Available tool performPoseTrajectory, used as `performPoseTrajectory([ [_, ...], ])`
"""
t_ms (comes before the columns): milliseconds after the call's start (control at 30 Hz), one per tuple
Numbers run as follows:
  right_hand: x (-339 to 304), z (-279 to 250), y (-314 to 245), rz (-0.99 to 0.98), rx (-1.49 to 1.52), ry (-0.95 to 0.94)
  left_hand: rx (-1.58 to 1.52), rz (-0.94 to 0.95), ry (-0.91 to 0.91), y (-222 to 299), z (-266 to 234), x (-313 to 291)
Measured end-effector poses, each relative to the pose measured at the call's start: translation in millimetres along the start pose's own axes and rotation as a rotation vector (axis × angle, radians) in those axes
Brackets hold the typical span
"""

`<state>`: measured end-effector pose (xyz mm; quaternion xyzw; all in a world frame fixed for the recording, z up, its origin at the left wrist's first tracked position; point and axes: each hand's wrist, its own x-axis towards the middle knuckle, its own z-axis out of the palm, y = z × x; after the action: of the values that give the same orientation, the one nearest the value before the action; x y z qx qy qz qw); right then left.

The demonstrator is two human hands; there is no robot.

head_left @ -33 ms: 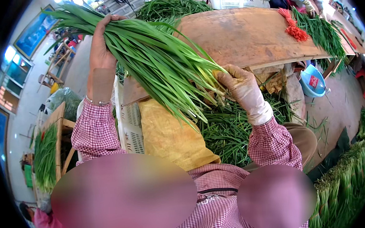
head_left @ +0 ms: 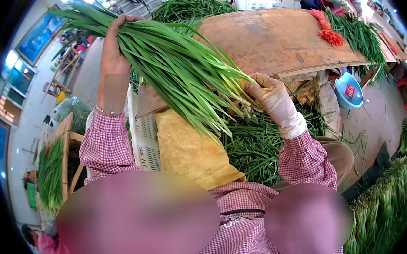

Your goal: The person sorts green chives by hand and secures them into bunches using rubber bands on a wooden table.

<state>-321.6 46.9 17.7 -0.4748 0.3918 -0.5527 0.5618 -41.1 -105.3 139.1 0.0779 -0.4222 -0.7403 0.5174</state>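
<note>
A large bunch of garlic chives (head_left: 166,59) slants across the view, leaf tips at the upper left and pale stalk ends toward the right. My bare left hand (head_left: 115,48) is closed round its leafy upper part. At the stalk ends, my right hand (head_left: 269,92), in a thin, stained whitish glove, pinches a yellowed chive leaf (head_left: 239,84) between thumb and fingers. Its fingertips are partly hidden. Below the bunch, a yellow cloth (head_left: 191,151) lies over my lap, beside a heap of loose green leaves (head_left: 256,147).
A wooden board (head_left: 263,39) spans ahead, with red ties (head_left: 330,35) and more chives (head_left: 359,38) at its right end. A white crate (head_left: 144,135) stands at left. A blue basin (head_left: 349,90) and bundled chives (head_left: 385,209) are at right. Another person's gloved hand (head_left: 348,11) works far right.
My right hand has shifted very slightly to the right at the stalk ends. The left hand and the bunch have barely moved.
</note>
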Motion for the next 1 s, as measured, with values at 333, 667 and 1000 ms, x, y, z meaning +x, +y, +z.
performPoseTrajectory([
  [333,-55.8,-17.8,-15.0,-0.282,-0.289,0.302,-0.018,-0.021,-0.010,7.8,-2.6,0.0],
  [667,-29.5,0.5,17.6,0.046,0.051,0.083,-0.096,-0.080,-0.030,-0.9,-6.7,-0.8],
  [1000,-14.0,-15.6,17.8,0.213,0.256,-0.281,-0.057,-0.008,-0.095,-4.7,-3.9,-6.4],
])
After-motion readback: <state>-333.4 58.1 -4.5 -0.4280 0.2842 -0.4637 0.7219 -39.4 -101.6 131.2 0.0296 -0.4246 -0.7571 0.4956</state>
